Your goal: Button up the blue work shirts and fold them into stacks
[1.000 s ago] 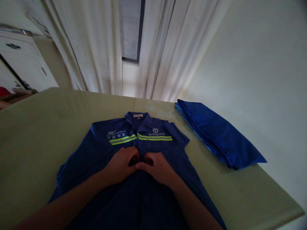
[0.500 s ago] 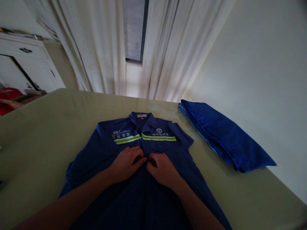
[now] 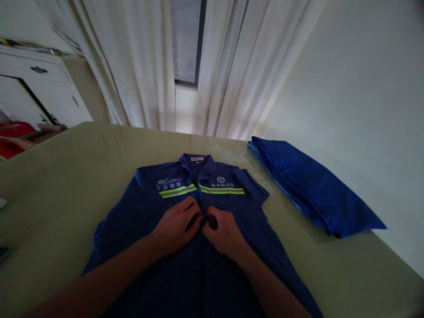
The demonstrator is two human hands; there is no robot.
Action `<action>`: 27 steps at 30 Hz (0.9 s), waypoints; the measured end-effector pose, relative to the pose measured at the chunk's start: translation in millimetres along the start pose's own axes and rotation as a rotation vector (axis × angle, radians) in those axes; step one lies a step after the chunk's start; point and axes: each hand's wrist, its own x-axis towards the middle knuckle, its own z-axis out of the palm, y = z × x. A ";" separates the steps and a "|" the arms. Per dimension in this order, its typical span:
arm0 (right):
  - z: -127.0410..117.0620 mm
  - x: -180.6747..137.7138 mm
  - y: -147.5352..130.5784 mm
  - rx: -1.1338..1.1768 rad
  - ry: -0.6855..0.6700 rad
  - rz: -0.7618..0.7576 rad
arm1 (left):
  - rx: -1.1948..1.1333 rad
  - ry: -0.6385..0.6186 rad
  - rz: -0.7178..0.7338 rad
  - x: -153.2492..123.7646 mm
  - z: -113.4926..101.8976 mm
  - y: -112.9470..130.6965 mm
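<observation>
A dark blue work jacket (image 3: 142,198) lies face up, its collar pointing away from me. Across the chest run yellow-green and grey reflective strips, with white lettering and logos above them. My left hand (image 3: 180,223) is closed on the front placket just below the strip, thumb and fingers pinching the cloth. Right beside it, my right hand (image 3: 221,229) pinches the other side of the placket with curled fingers. Whatever lies between the fingertips, such as a button, is hidden.
The jacket lies on a table with a pale green cover (image 3: 109,145). Folded blue garments (image 3: 311,185) lie at the right by the wall. Behind stand white curtains (image 3: 139,66) and, at the left, a white cabinet (image 3: 43,84). A dark object (image 3: 4,252) sits at the left edge.
Both hands stay at the placket with small finger movements; the left fingers have shifted slightly upward. The view has moved slightly, and the jacket lies as before.
</observation>
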 end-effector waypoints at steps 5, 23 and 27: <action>1.5 2.5 6.9 0.156 0.024 0.008 | -0.072 -0.068 -0.042 2.3 -5.6 -3.8; -0.8 2.7 7.5 0.105 -0.065 0.005 | -0.081 -0.152 -0.057 4.9 -5.6 -13.0; 1.7 2.5 6.2 0.061 -0.046 0.011 | -0.057 -0.187 -0.050 5.1 -8.0 -12.1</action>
